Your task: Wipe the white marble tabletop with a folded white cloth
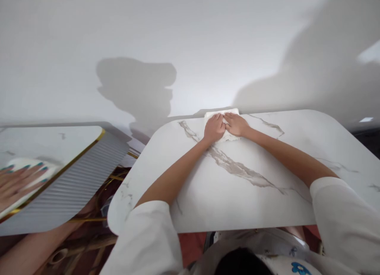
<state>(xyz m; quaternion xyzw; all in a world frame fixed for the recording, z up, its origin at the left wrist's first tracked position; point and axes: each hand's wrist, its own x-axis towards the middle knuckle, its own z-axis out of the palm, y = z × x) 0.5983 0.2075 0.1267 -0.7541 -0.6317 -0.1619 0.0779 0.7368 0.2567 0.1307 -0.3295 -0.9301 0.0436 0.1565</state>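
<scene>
A white cloth (222,111) lies folded at the far edge of a white marble-patterned table (237,203). My left hand (215,128) presses on the cloth's left part, its fingers pointing toward the wall. Beside it, my right hand (236,124) rests on the cloth's right part, and the two hands touch at the thumbs. Both hands are flattened over the cloth with the fingers lying close together. Grey-brown veins run across the tabletop between my forearms.
At the left, another person's hand (23,182) with teal nails lies on a white cloth on a second marble-patterned table (74,136) with a gold edge. A pale wall (204,45) with shadows rises behind both tables.
</scene>
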